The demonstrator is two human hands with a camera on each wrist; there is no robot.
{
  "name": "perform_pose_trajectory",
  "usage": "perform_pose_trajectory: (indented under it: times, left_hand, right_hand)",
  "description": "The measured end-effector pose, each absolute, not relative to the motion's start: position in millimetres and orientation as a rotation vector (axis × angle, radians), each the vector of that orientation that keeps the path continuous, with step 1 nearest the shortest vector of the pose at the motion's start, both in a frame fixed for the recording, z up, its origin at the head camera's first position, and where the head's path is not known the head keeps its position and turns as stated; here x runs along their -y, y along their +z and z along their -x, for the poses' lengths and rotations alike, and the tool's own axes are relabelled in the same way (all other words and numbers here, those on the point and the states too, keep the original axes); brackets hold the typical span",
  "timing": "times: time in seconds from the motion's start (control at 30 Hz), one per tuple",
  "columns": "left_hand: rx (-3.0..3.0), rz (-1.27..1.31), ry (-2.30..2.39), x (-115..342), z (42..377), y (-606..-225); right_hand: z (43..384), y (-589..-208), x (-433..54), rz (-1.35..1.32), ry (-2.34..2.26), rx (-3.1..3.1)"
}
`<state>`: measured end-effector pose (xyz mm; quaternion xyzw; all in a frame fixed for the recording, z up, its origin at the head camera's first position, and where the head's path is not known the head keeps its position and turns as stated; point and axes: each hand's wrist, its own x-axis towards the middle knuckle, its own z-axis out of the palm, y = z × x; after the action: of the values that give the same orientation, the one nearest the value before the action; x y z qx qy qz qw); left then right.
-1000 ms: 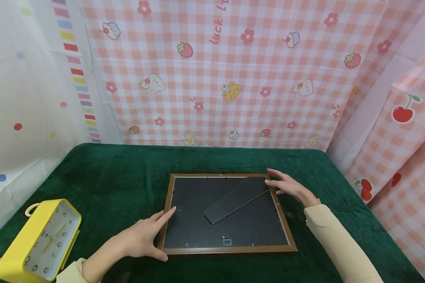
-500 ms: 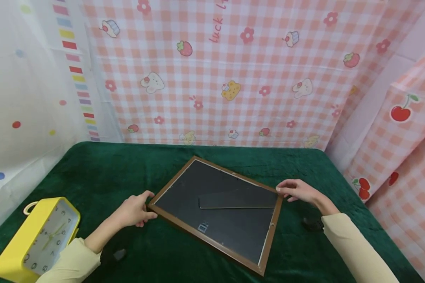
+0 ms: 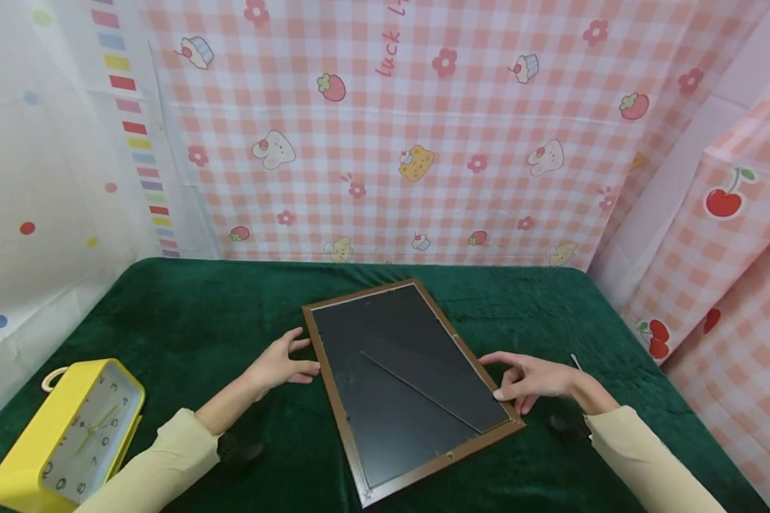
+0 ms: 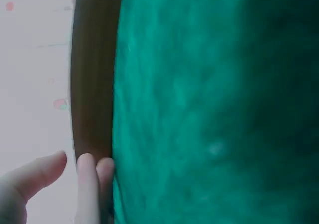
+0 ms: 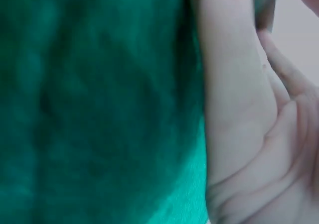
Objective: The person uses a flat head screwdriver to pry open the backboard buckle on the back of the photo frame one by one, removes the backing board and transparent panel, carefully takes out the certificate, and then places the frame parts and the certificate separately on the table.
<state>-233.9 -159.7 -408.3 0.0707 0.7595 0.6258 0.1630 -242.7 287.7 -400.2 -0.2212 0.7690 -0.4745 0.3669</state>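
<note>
A picture frame (image 3: 385, 420) with a brown wooden rim lies face down on green cloth, its black back up and set at a slant. The stand leg (image 3: 420, 390) lies folded against that back. At the left rim is my left hand (image 3: 279, 367), thumb and fingers spread. In the left wrist view two of its fingertips (image 4: 86, 162) touch the outer side of the rim (image 4: 94, 84), with another digit held apart. My right hand (image 3: 539, 377) grips the right rim close to the lower right corner, thumb over the edge and index finger stretched along it.
A yellow alarm clock (image 3: 70, 427) stands at the left on the green cloth (image 3: 218, 306). Behind the table hangs a pink checked curtain (image 3: 385, 214); white cloth (image 3: 51, 178) hangs on the left side. A dark device (image 3: 567, 425) sits at the right wrist.
The picture frame has turned clockwise from lying square to a steep slant. My left hand moved from the lower left corner to the left rim; my right hand came down along the right side.
</note>
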Motion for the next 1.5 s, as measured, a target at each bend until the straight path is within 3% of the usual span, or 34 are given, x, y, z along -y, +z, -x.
perform_pose_trajectory:
  times: [0.6,1.5]
  left_hand:
    - [-2.163,-0.354,1.580,144,284,-407]
    - [-2.116,-0.334,1.630,142,272,-407]
  right_hand:
    - [197,-397,-269,0.594,-1.271,-1.791]
    - [216,-407,-271,0.605,-1.348,-1.938]
